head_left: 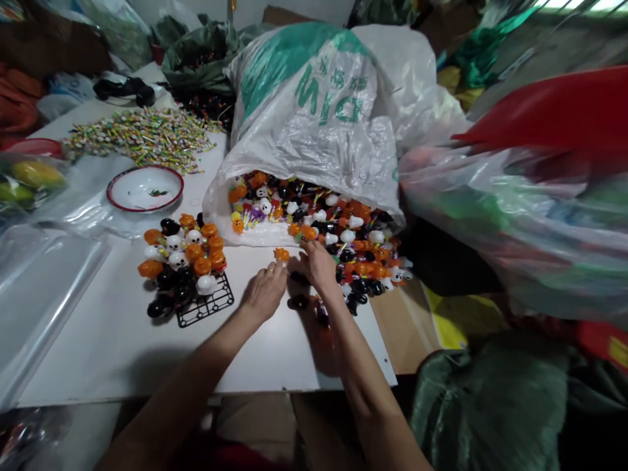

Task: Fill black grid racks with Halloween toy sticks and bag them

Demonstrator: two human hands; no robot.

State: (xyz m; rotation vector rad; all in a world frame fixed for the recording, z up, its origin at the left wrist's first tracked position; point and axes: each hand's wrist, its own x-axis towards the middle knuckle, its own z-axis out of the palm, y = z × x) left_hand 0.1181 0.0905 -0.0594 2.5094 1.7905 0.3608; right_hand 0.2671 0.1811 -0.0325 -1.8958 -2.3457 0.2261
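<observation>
My left hand (266, 289) is over the white table, its fingers pinched on a small orange pumpkin-shaped toy (281, 254). Close beside it, my right hand (320, 265) has its fingers curled at the near edge of a heap of small toys (363, 248) in orange, black and white. An orange toy (308, 233) lies right at those fingertips; what they grip is hidden. Left of my hands, a black grid rack (209, 304) carries several pumpkin, skull and black figures (189, 252) standing close together. Loose black toys (297, 301) lie below my right hand.
The heap spills from a large white-and-green woven sack (314, 131). A red-rimmed white basin (146, 188) and a pile of small colourful sticks (142, 137) stand at the back left. Plastic sheeting (49, 301) covers the table's left side. Bulging clear bags (515, 222) crowd the right.
</observation>
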